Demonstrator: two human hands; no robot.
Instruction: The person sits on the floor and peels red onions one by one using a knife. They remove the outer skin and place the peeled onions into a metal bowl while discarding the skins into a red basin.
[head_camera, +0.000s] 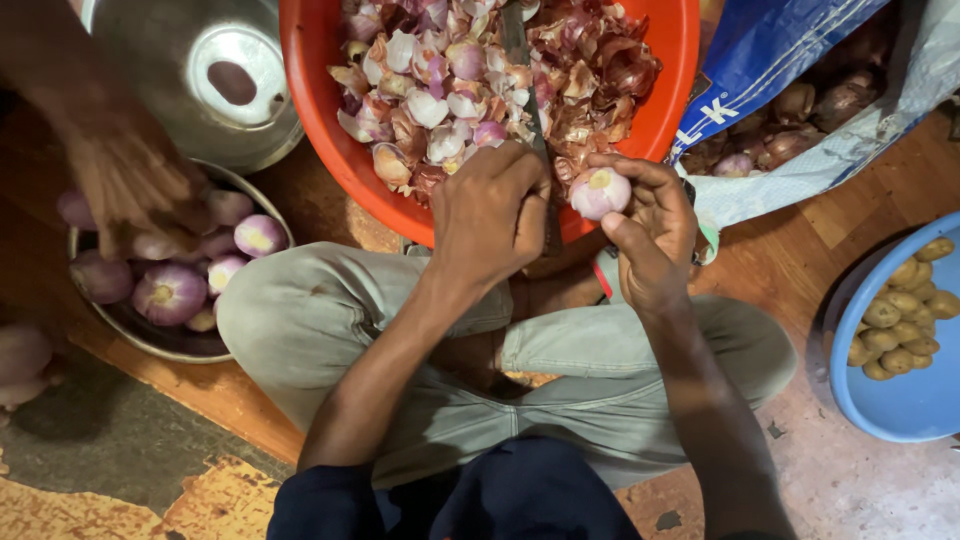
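Left hand: while it gripped the knife, my left hand was a closed fist.
Right hand: my right hand pinched a peeled onion over the red basin.

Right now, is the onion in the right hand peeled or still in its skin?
Peeled: the onion in the right hand shows pale, whitish-pink flesh, with no dry brown skin visible.

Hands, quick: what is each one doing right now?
Left hand: closed in a fist around the knife handle, blade over the red basin.
Right hand: closed on a peeled onion, held in the fingertips.
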